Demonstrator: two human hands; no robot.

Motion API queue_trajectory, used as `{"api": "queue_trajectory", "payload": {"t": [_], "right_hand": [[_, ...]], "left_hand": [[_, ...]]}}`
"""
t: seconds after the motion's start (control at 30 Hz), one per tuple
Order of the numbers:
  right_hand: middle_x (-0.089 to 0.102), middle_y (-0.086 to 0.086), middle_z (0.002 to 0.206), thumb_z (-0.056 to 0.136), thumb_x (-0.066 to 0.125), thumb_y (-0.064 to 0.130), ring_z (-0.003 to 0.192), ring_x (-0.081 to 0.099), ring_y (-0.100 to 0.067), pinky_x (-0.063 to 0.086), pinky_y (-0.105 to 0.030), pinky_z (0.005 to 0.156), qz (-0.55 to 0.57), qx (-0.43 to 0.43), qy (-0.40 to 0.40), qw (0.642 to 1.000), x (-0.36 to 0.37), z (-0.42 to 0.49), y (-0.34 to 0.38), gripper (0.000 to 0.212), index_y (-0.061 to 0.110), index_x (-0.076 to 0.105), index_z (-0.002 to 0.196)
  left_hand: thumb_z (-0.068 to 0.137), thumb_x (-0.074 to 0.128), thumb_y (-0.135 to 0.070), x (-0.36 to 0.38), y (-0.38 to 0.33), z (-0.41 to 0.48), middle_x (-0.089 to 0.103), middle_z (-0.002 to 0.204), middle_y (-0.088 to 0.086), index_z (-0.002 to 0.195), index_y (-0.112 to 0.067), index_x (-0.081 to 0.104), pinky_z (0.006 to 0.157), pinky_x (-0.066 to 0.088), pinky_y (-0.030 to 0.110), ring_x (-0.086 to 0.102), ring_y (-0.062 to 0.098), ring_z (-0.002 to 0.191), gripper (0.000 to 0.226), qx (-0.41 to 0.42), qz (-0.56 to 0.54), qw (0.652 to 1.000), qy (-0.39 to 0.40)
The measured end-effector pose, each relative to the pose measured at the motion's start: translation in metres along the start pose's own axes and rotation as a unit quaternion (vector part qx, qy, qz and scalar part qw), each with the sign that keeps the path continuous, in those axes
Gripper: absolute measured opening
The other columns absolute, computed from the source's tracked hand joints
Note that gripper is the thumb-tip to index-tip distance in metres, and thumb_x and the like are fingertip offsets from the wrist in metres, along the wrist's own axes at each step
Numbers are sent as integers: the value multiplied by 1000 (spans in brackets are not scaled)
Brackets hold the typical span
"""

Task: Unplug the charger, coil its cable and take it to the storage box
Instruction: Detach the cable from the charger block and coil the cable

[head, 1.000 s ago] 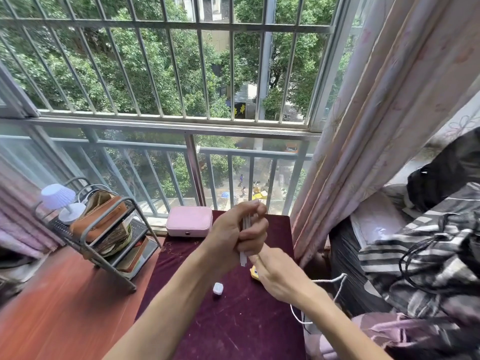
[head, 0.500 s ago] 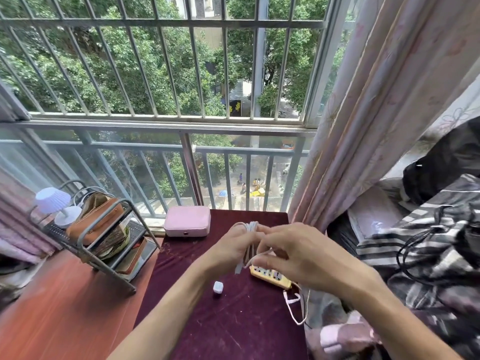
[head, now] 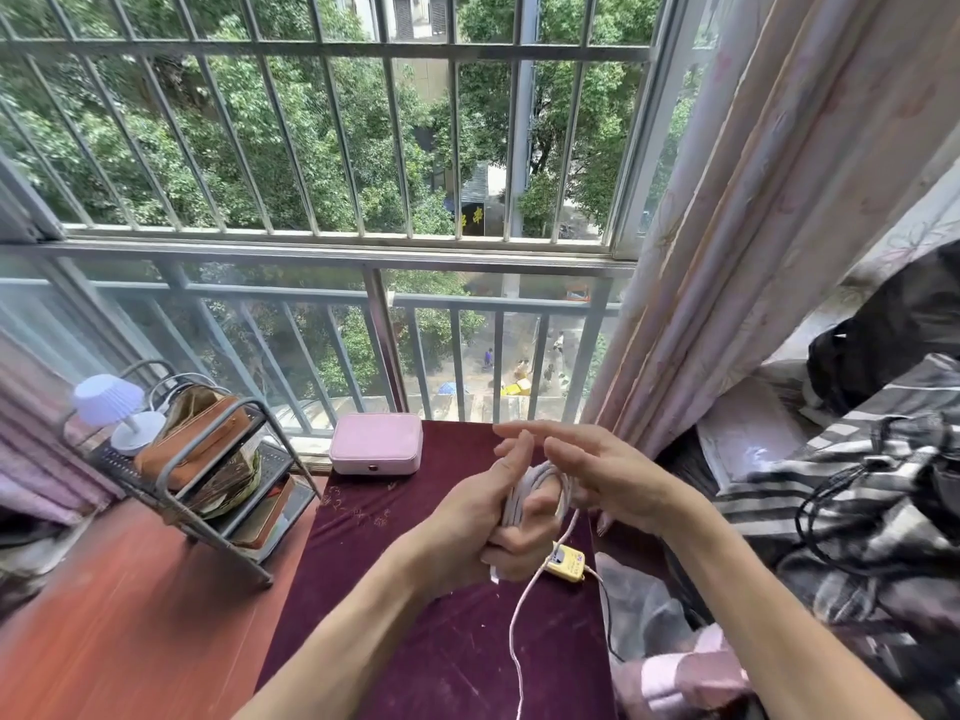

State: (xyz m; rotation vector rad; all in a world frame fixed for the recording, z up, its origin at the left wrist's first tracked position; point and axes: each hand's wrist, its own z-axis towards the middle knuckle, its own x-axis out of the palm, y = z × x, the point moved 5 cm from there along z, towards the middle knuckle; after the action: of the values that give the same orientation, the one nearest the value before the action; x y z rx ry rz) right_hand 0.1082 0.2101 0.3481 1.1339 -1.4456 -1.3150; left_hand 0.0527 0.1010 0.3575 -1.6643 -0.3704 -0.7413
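Observation:
The white charger cable (head: 536,484) is wound in several loops around my left hand (head: 478,517), which is closed on the bundle above the maroon table (head: 415,646). My right hand (head: 613,475) is just right of the loops with its fingers stretched out and apart, touching the outer turn. A loose tail of the cable (head: 515,631) hangs from the coil down to the bottom edge of the view. The yellow power strip (head: 567,561) lies on the table under my hands. A closed pink box (head: 375,443) stands at the table's far edge by the window. The charger's plug head is hidden.
A metal rack (head: 208,459) with pouches and a small white lamp (head: 109,400) stands on the red-brown surface at left. The pink curtain (head: 727,252) hangs at right, with striped bedding (head: 857,511) and a black cord (head: 810,517) below it. Window bars close off the far side.
My right hand has swung around the left hand, laying more cable onto the coil, and its fingers have spread. The power strip is now partly hidden beneath my left hand.

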Motion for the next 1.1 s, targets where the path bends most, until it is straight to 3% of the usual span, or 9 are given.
{"api": "queue_trajectory", "payload": {"t": [0.07,0.17,0.37,0.53,0.63,0.73,0.83,1.0,1.1], "right_hand": [[75,-27,117,87,56,79,74,67,-14,46,-12,53,22,26,-21,999,10,5,-9,71,26,74,130],[74,-6,70,76,52,93,71,72,-15,53,-16,68,34,45,-92,994,17,12,-18,89,12,82,100],[79,-7,101,82,39,92,102,75,-21,55,-33,97,43,0,-107,993,25,14,-9,86,21,81,104],[57,-16,63,61,49,102,60,57,-17,48,-21,65,50,-11,-187,981,25,12,1,86,18,67,60],[48,3,44,85,44,87,44,45,-5,38,-14,51,56,-38,-249,966,19,10,6,83,11,55,53],[39,-2,44,107,40,55,40,36,-6,32,-16,47,67,-58,-299,950,13,10,4,75,10,45,48],[35,5,39,111,40,41,35,33,-5,30,-15,41,95,-66,-332,936,9,13,-2,72,20,42,42],[35,2,39,106,47,44,34,35,-8,29,-18,39,120,-67,-350,927,8,18,-8,69,8,39,47],[38,-3,43,99,51,55,36,36,-11,28,-20,41,102,-65,-335,934,7,20,-12,68,9,41,50]], "left_hand": [[104,21,-52,3,-3,1,16,48,-3,77,-14,42,42,-1,34,11,13,36,51,12,-16,1000,7],[105,27,-46,2,-4,2,20,52,-2,83,-13,44,43,7,30,17,12,39,43,18,-24,999,12],[106,38,-38,4,-3,0,23,55,-5,91,-13,52,43,20,23,23,8,42,33,-3,-46,996,76],[105,47,-37,3,-5,2,29,56,-7,91,-13,49,46,20,25,24,8,45,27,15,-34,997,73],[102,55,-32,-2,-4,2,41,61,-6,99,-8,54,56,24,29,35,10,53,24,28,31,999,34],[101,55,-39,-4,-2,7,41,58,-7,102,-7,56,56,35,23,39,9,50,32,31,78,996,-5],[102,25,-62,-4,1,15,33,45,-7,83,-9,57,42,32,20,30,7,36,65,21,13,997,-75],[99,36,-63,-11,5,19,21,43,-2,62,-14,31,35,20,17,15,11,34,61,74,108,964,-232],[97,37,-57,-13,6,20,22,39,-7,61,-20,30,37,11,17,14,8,32,52,92,122,958,-244]]}}
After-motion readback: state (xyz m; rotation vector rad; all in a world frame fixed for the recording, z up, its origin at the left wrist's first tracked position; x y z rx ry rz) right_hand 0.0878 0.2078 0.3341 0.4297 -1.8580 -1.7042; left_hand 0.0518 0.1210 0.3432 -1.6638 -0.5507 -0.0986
